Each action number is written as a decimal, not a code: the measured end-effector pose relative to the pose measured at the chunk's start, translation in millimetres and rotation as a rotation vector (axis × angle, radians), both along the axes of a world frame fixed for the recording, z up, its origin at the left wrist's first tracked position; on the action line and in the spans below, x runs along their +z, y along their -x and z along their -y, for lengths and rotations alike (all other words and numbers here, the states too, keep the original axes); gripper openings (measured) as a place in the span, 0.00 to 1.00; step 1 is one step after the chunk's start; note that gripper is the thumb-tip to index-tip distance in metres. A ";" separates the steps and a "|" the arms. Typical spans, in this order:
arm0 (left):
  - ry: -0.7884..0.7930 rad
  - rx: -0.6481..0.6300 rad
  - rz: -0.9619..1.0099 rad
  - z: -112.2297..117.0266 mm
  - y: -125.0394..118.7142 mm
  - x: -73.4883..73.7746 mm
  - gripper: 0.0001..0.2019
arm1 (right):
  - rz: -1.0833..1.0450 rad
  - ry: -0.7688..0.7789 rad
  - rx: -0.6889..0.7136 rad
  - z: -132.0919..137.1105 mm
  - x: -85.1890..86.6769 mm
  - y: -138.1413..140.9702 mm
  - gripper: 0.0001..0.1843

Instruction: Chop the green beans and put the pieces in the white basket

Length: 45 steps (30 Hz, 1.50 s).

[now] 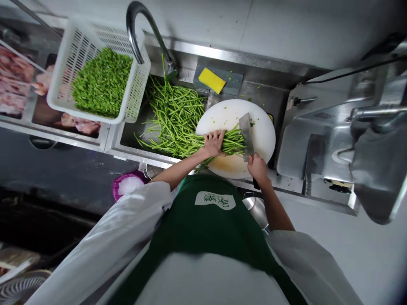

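A round white cutting board (263, 127) rests over the sink's right end. My left hand (213, 143) presses down on a bundle of long green stalks (233, 142) lying across the board, fingers curled over them. My right hand (257, 167) is closed on the handle of a cleaver (246, 133), whose blade stands on the bundle's right end. A big heap of the same green stalks (173, 116) fills the sink to the left. A white plastic basket (68, 72) at upper left holds chopped green pieces (101, 82).
A curved faucet (140, 29) arches over the sink. A yellow sponge (211, 79) lies behind the board. Trays of raw meat (15, 76) sit at far left, steel equipment (349, 140) at right. A pink-rimmed bowl (127, 185) is below the counter.
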<state>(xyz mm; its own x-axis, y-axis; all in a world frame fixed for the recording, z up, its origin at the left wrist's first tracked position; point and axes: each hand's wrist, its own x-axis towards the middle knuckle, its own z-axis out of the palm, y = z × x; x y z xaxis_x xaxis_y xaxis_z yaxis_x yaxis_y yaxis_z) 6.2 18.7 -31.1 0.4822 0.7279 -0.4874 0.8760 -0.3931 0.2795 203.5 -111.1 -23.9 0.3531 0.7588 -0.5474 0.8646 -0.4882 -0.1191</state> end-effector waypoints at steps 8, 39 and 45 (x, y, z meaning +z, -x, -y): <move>-0.188 -0.197 0.236 3.7 21.2 3.9 0.19 | -0.030 -0.023 -0.020 -0.6 -0.8 4.5 0.19; -0.094 -0.118 0.039 1.3 -16.7 -1.5 0.54 | -0.077 -0.024 -0.037 -4.6 4.8 8.6 0.20; -0.194 -0.134 -0.062 35.4 -14.9 -8.5 0.60 | -0.084 -0.023 0.002 -12.2 12.5 15.2 0.20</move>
